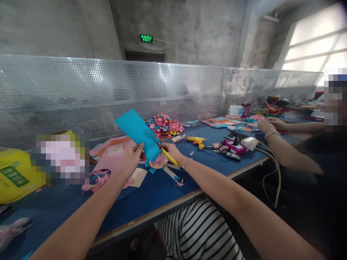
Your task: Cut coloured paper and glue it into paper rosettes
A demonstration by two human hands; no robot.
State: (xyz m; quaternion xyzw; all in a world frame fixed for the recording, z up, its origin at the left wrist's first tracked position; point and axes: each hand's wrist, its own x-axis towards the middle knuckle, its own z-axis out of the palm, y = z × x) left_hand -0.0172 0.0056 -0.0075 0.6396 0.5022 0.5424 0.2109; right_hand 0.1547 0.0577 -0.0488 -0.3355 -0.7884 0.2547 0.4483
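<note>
Head view: blue paper [131,126] is up off the table [151,198], tilted, in front of me. My left hand [132,156] has its lower-left edge pinched, thumb on the near face. My right hand [170,152] is closed around the yellow-handled scissors [170,157], blades pointing up and left across the sheet's right part. The blades look slightly parted; whether they have bitten into the paper, I cannot tell.

Step in hand, as I judge it: cutting the sheet. Next move would call for a firm left pinch, fingertips clear of the blade line, and a steady right-hand squeeze along the intended edge. Risk noted: sheet is unsupported at its far end and could flex.

Nearby: a rosette [158,163] with ribbon tails lies just below the paper; pink paper [115,159] to its left; yellow glue gun [196,141] farther right.
</note>
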